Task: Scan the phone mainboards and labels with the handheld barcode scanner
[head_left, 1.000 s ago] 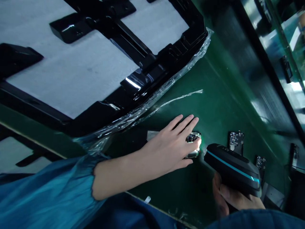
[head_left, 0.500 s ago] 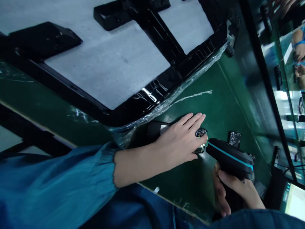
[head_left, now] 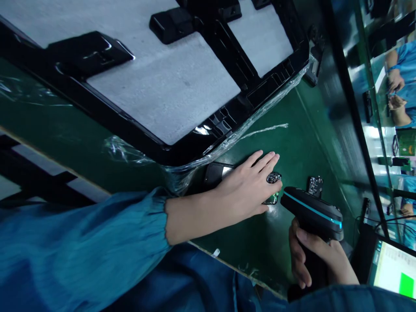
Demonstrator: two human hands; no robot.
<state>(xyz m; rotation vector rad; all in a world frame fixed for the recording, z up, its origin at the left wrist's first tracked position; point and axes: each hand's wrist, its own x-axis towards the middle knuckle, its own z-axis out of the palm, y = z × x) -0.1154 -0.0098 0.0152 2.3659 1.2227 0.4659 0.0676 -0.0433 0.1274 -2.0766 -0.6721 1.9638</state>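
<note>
My left hand [head_left: 248, 188] lies flat, fingers spread, over an opened phone [head_left: 273, 178] on the green table. Circuit parts show at the phone's right end, past my fingers; its middle is hidden. A dark piece with a light patch [head_left: 214, 173] sticks out on the wrist side; I cannot tell if it is the same phone. My right hand [head_left: 313, 253] is wrapped round the grip of a black barcode scanner [head_left: 310, 212] with a lit blue stripe. The scanner's nose points left at the phone, a small gap away. Behind the scanner sits another small circuit board [head_left: 315, 186].
A large black tray [head_left: 130, 125] with pale panels, edged by clear plastic wrap [head_left: 256, 117], fills the upper left. Another device [head_left: 313, 65] lies by its far corner. At lower right a monitor [head_left: 390, 264] shows a green block. Co-workers' hands [head_left: 396, 93] are beyond the rail.
The view has shifted slightly, bringing more of the monitor and a co-worker into sight. Bright light on the phone's board has faded. Both hands keep nearly the same positions.
</note>
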